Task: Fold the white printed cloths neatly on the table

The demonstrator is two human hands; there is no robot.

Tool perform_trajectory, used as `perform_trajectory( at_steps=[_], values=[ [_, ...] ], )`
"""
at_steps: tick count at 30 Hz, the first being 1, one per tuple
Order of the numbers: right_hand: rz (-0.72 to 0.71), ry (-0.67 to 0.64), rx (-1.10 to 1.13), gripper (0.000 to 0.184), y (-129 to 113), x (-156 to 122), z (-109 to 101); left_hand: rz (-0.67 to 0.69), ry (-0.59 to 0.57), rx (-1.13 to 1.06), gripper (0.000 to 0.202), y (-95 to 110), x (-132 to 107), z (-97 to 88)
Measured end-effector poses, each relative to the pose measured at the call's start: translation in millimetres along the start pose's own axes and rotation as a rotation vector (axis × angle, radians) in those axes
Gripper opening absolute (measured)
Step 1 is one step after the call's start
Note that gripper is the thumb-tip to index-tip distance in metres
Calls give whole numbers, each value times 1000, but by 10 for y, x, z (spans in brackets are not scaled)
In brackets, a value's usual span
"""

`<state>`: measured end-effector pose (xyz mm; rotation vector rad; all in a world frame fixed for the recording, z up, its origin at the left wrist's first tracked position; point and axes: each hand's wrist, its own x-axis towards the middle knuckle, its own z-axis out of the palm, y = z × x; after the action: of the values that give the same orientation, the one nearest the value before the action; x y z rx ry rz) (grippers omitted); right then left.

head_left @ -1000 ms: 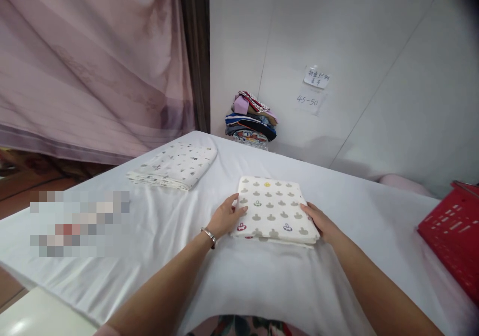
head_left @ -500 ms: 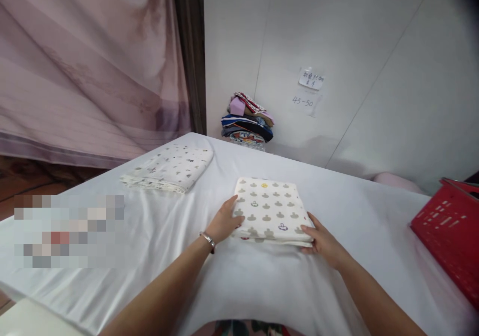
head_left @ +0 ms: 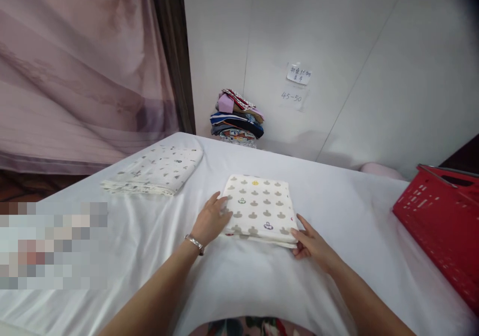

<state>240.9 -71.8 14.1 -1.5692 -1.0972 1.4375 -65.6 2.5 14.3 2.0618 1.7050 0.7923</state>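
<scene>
Left hand (head_left: 211, 218) at the left edge of the folded cloth (head_left: 258, 208), fingers loosely spread, thumb lying over the top, not clenched. Right hand (head_left: 312, 246) pinches the near right corner: thumb on top, index finger along the side, other fingers curled low. Cloth lies flat between both hands; both forearms angle in from the near side, silver bracelet (head_left: 194, 243) on left wrist. Cloth is white, soft, squarish, layered, grey mushroom-like print plus a few coloured outlines. Under it, desk (head_left: 337, 201) with smooth white cover, wrinkled at left. Second folded cloth (head_left: 157, 171), white, small dark print, farther left. Red plastic basket (head_left: 437, 226), slotted, at right. Beyond: fabric pile (head_left: 237, 119) by pale wall (head_left: 337, 41), pink curtain (head_left: 75, 66) left.
</scene>
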Motion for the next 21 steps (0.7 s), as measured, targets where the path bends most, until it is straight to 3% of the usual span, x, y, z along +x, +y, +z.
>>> perform_trajectory(
  at_steps=[3,7,15,21],
  values=[
    [-100,144,-164,70,88,15,-82,230,-27,-16,46,67,-49,6],
    [-392,343,-425,46,179,-9,-150,448,-152,42,51,139,-92,41],
    [-822,324,-645,31,274,-85,-160,479,-212,106,47,100,-59,58],
    [-897,283,-849,34,268,-107,-184,491,-231,148,60,96,-52,67]
  ],
)
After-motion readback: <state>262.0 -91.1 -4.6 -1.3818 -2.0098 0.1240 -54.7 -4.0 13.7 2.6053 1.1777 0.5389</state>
